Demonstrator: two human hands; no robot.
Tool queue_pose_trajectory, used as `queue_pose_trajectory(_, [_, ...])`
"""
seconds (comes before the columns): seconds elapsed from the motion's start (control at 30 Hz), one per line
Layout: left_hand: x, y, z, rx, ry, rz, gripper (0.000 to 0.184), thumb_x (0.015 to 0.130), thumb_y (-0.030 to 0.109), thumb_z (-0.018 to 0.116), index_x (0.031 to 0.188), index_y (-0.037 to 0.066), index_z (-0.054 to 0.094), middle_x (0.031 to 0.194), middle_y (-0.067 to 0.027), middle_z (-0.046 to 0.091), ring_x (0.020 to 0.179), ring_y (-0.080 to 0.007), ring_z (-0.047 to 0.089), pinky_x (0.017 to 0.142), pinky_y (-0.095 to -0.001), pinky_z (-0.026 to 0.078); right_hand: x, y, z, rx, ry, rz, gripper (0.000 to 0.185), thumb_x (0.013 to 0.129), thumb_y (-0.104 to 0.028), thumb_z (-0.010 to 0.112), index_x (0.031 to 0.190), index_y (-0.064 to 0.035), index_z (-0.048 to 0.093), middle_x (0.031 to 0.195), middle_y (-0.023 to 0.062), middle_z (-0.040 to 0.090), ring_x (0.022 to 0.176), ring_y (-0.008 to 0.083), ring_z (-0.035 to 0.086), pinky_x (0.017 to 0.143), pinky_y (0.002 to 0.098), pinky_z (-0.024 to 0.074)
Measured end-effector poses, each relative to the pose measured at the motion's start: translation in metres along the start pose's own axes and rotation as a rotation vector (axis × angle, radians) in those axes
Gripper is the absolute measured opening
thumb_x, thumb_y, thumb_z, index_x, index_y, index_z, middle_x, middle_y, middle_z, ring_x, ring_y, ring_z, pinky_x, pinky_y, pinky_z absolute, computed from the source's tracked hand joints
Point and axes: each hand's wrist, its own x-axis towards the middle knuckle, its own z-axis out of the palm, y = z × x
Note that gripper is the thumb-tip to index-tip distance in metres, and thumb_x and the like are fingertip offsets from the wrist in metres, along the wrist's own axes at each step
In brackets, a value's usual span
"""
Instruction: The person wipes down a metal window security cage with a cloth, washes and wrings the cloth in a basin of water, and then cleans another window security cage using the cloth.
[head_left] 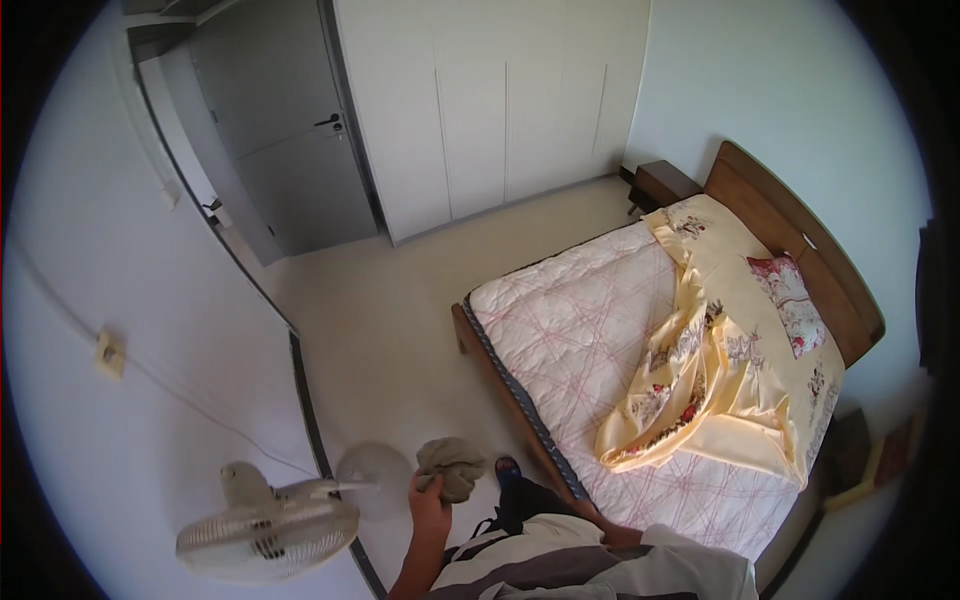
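Note:
My left hand [430,497] is closed around a crumpled grey-brown cloth [450,468], held out in front of me above the floor. The cloth bulges past my fingertips. To the left of that hand stands a white electric fan [268,530], apart from it. Of my right side, only a bit of bare skin [622,535] shows below the sleeve, beside the bed's edge. The fingers of my right hand are hidden, so what they hold cannot be made out.
A wooden bed [765,200] stands at right, its quilted mattress [560,320] partly covered by a bunched yellow floral sheet [745,440]. A floral pillow [795,300] lies near the headboard. Behind are a nightstand [665,183], white wardrobe [480,110] and grey door [285,130].

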Motion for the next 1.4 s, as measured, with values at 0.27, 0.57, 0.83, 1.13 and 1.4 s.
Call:
queue_pose_trajectory(0.27, [0.089, 0.027, 0.046, -0.075, 0.239, 0.147, 0.039, 0.086, -0.005, 0.053, 0.123, 0.001, 0.044, 0.117, -0.0137, 0.053, 0.107, -0.0271, 0.056, 0.093, -0.0404, 0.049, 0.229, -0.117, -0.281, 0.345, 0.135, -0.391, 0.014, 0.081, -0.010, 0.056, 0.092, -0.0051, 0.064, 0.072, 0.0076, 0.065, 0.064, 0.0175, 0.063, 0.052, 0.0323, 0.0493])
queue_pose_trajectory(0.57, [0.231, 0.070, 0.055, -0.156, 0.456, 0.239, 0.033, 0.085, -0.005, 0.054, 0.117, -0.002, 0.048, 0.112, -0.0152, 0.056, 0.104, -0.0299, 0.058, 0.090, -0.0423, 0.051, 0.314, -0.399, -0.391, 1.024, -0.356, -0.047, 0.023, 0.089, -0.015, 0.052, 0.108, -0.0038, 0.057, 0.087, 0.0062, 0.063, 0.072, 0.0146, 0.060, 0.060, 0.0264, 0.0494])
queue_pose_trajectory(0.83, [0.371, 0.186, 0.060, -0.422, 0.264, 0.186, 0.037, 0.090, -0.001, 0.049, 0.126, -0.002, 0.043, 0.124, -0.0162, 0.052, 0.114, -0.0311, 0.053, 0.099, -0.0447, 0.045, 0.376, -0.375, -0.371, 0.895, -0.470, 0.204, 0.019, 0.089, -0.011, 0.053, 0.106, -0.0029, 0.056, 0.084, 0.0096, 0.064, 0.067, 0.0193, 0.062, 0.057, 0.0281, 0.0494])
queue_pose_trajectory(1.13, [0.480, 0.359, 0.122, -0.413, 0.007, 0.387, 0.041, 0.092, 0.003, 0.045, 0.132, -0.002, 0.038, 0.131, -0.0148, 0.047, 0.121, -0.0276, 0.048, 0.103, -0.0413, 0.041, 0.419, -0.312, -0.330, 0.025, -0.290, -0.082, 0.026, 0.084, -0.032, 0.056, 0.088, -0.0083, 0.067, 0.081, 0.0120, 0.068, 0.074, 0.0284, 0.066, 0.065, 0.0407, 0.0517])
queue_pose_trajectory(1.4, [0.600, 0.386, 0.102, -0.393, 0.221, 0.362, 0.038, 0.090, 0.000, 0.045, 0.129, -0.001, 0.043, 0.126, -0.0144, 0.051, 0.116, -0.0286, 0.051, 0.102, -0.0415, 0.042, 0.576, -0.453, -0.369, 0.352, -0.365, -0.053, 0.027, 0.084, -0.031, 0.057, 0.093, -0.0094, 0.070, 0.083, 0.0078, 0.069, 0.072, 0.0262, 0.065, 0.066, 0.0392, 0.0518])
